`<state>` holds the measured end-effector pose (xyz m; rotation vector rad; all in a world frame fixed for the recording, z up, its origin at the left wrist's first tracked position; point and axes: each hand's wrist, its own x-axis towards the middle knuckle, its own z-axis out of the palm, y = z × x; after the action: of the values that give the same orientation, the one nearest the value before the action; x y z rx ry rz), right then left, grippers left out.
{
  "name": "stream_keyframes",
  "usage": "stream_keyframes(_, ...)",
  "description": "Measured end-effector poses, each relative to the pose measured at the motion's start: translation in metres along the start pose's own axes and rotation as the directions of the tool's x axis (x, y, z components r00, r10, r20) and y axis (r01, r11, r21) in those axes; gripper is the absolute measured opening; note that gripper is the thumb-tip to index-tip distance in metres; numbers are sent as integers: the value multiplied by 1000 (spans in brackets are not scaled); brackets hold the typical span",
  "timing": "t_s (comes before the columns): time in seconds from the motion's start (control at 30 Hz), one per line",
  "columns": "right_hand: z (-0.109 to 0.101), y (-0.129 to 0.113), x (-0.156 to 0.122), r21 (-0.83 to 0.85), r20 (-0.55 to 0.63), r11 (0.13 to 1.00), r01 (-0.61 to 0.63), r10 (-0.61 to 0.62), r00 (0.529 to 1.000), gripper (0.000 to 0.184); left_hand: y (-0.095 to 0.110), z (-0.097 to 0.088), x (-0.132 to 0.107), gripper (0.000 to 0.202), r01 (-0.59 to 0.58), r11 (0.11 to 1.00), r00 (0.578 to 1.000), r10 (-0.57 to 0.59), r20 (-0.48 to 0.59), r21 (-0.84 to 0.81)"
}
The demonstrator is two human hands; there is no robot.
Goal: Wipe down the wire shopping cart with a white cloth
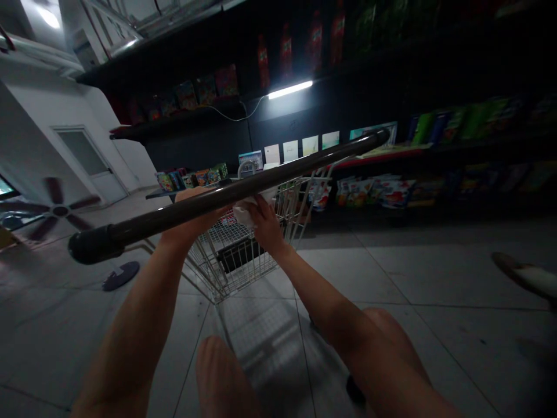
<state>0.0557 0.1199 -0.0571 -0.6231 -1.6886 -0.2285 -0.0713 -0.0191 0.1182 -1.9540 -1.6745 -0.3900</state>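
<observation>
A shopping cart (pixel 256 264) of pale wire stands right before me, its dark handle bar (pixel 235 193) slanting across the view. Beneath and behind that bar is my left hand (pixel 191 226), near the cart's left rim; the bar covers most of its fingers, so what they grip is hidden. My right hand (pixel 266 225) reaches over the near side of the basket, its fingers closed on a crumpled white cloth (pixel 244 215). The cloth lies just below the bar, against the wire.
Dark shelves hold red bottles (pixel 315 43), snack bags (pixel 383 190) and several cards (pixel 290 151) under a lit tube (pixel 290 90). A standing fan (pixel 60 211) is at left, before a door (pixel 89 162). Another person's foot (pixel 522 273) shows at right.
</observation>
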Motion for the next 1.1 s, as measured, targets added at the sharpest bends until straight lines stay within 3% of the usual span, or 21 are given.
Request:
stream_keyframes(0.07, 13, 7, -18, -31, 20, 999, -31, 31, 999, 49, 12, 2, 11, 60, 16, 998, 1000, -16, 4, 61)
stream_keyframes(0.17, 23, 17, -79, -31, 181, 998, -48, 53, 982, 47, 29, 17, 28, 59, 2, 998, 1000, -1, -16, 55)
stream_keyframes(0.23, 17, 26, -117, 4, 339, 1000, -22, 20, 941, 48, 37, 31, 36, 57, 0, 1000, 999, 1, -45, 24)
stream_keyframes(0.3, 3, 36, -133, 45, 409, 999, -8, -10, 912, 49, 40, 44, 40, 56, 12, 1000, 996, -13, -90, -10)
stream_keyframes(0.37, -16, 46, -119, 61, 330, 998, -25, 4, 944, 51, 38, 54, 41, 57, 26, 999, 989, -31, -142, -37)
stream_keyframes(0.43, -34, 55, -82, 51, 138, 997, -59, 51, 989, 55, 34, 59, 40, 61, 33, 998, 981, -41, -190, -43)
stream_keyframes(0.5, -45, 63, -35, 34, -43, 996, -87, 88, 995, 64, 31, 60, 40, 63, 32, 999, 973, -41, -227, -42)
stream_keyframes(0.6, -40, 71, 10, 20, -86, 994, -107, 109, 990, 74, 30, 60, 42, 62, 25, 999, 965, -34, -261, -37)
stream_keyframes(0.67, -26, 75, 6, 26, -25, 992, -120, 120, 992, 74, 30, 60, 43, 57, 7, 999, 966, -17, -259, -39)
stream_keyframes(0.77, -5, 79, -42, 29, 102, 977, -211, 207, 973, 68, 31, 60, 46, 52, -32, 998, 962, 14, -274, -60)
stream_keyframes(0.9, -10, 82, -102, 44, 209, 965, -260, 245, 947, 64, 32, 58, 45, 49, -32, 999, 955, 29, -295, -3)
stream_keyframes(1.0, -34, 80, -90, 71, 91, 962, -264, 258, 962, 66, 31, 55, 42, 48, -18, 1000, 957, 18, -290, 5)
stream_keyframes(1.1, -55, 79, -39, 61, -85, 970, -235, 239, 967, 70, 29, 53, 38, 45, -19, 999, 952, 6, -306, -42)
